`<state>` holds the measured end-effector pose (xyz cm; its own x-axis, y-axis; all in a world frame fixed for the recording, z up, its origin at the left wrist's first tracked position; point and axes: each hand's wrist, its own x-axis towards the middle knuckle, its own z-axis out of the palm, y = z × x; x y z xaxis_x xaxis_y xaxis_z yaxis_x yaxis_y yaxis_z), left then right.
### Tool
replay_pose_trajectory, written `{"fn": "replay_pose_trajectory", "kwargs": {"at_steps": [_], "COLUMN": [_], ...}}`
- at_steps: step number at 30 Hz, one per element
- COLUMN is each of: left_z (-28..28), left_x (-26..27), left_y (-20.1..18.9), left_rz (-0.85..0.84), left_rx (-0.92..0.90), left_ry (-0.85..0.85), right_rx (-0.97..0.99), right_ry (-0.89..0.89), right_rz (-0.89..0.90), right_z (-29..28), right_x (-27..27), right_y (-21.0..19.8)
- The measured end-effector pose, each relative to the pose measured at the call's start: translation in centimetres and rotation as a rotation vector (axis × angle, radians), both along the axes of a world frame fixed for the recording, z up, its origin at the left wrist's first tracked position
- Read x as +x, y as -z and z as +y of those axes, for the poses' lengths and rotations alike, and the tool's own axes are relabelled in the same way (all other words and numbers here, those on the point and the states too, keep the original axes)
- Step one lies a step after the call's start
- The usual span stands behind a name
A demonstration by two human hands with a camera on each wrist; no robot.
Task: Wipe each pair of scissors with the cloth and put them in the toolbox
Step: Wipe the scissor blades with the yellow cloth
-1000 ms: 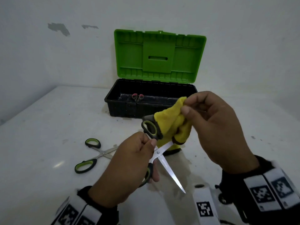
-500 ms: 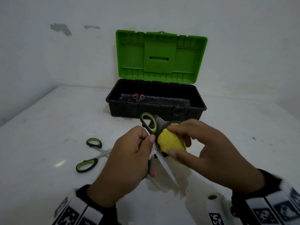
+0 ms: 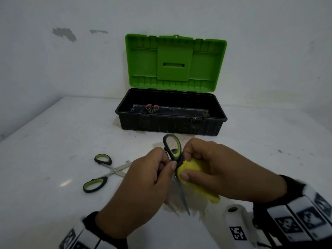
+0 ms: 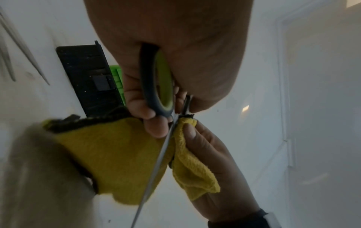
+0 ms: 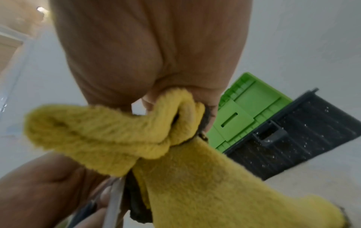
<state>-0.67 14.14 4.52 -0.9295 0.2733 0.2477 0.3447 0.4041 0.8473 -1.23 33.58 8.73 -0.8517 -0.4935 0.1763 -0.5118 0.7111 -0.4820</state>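
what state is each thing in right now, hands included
toolbox: open, lid upright
pink-handled scissors: inside the toolbox
held scissors: blades apart, gripped by the left hand
yellow cloth: bunched around one blade, pinched by the right hand
green-handled scissors on table: open, lying flat, untouched

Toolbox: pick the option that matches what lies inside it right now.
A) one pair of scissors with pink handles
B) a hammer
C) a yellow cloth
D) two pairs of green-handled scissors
A: in the head view the open toolbox holds one pair of pink-handled scissors; the yellow cloth is in the right hand, and both green-handled pairs are outside it.
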Motion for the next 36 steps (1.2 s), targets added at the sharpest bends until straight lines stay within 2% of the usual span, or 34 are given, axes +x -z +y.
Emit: {"fn": "replay_pose_trajectory", "kwargs": {"at_steps": [2, 6, 9, 13, 19, 27, 31, 33, 36], "left_z": [-0.1, -0.1, -0.1, -0.3, -0.9, -1.5, -1.5, -1.6, -1.5], "left_x": [-0.1, 0.1, -0.2, -0.5, -0.6, -0.5, -0.8, -1.1, -1.5], "left_y": [0.1, -0.5, -0.6, -0.6, -1.0, -1.4, -1.1, -1.1, -1.1], "left_rz": [-0.028, -0.135, -0.123, -0.022, -0.049, -0.082, -0.118, -0.115, -0.106], "left_rx": [0.045, 0.222, 0.203, 0.116, 0.151, 0.213, 0.270, 0.343, 0.401], "left_ry": [0.005, 0.021, 0.014, 0.003, 0.001, -0.037, -0.075, -0.126, -0.219], "right_rx": [0.001, -0.138, -0.178, -0.191, -0.225, -0.319, -0.345, -0.440, -0.696], "right_ry": [0.000, 0.051, 0.098, 0.090, 0.033, 0.079, 0.181, 0.262, 0.411], "right_rz": [-0.044, -0.107, -0.139, -0.223, -0.287, -0.279, -0.202, -0.152, -0.107], "right_z": [-0.3, -0.8, -1.2, -1.1, -0.3, 2.4, 3.8, 4.5, 4.5], "right_x": [-0.2, -0.5, -0.6, -0.7, -0.8, -0.7, -0.8, -0.9, -1.3], "right_y": [-0.2, 0.1, 0.4, -0.3, -1.2, -1.4, -1.1, -0.8, 0.2]}}
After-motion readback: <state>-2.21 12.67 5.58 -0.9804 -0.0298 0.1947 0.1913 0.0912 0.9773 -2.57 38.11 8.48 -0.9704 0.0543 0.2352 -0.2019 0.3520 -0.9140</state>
